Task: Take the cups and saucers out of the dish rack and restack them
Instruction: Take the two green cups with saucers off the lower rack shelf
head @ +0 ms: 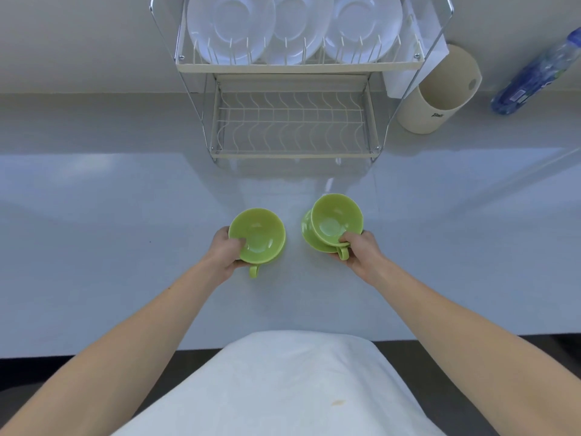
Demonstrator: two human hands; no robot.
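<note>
My left hand (224, 254) grips a green cup (259, 236) by its near-left rim, thumb inside, handle pointing toward me. My right hand (361, 251) holds a second green cup (334, 220), thumb on its rim. That cup is tilted and sits in another green cup (306, 229) beneath it, of which only the left edge shows. Both hands are low over the white counter (125, 231). Behind stands the two-tier dish rack (294, 67). Three white saucers (231, 23) stand upright on its upper tier. The lower tier (292, 127) holds nothing.
A beige cylindrical holder (438, 92) hangs on the rack's right side. A plastic water bottle (540, 73) lies at the far right by the wall. My white apron (283, 388) covers the counter's near edge.
</note>
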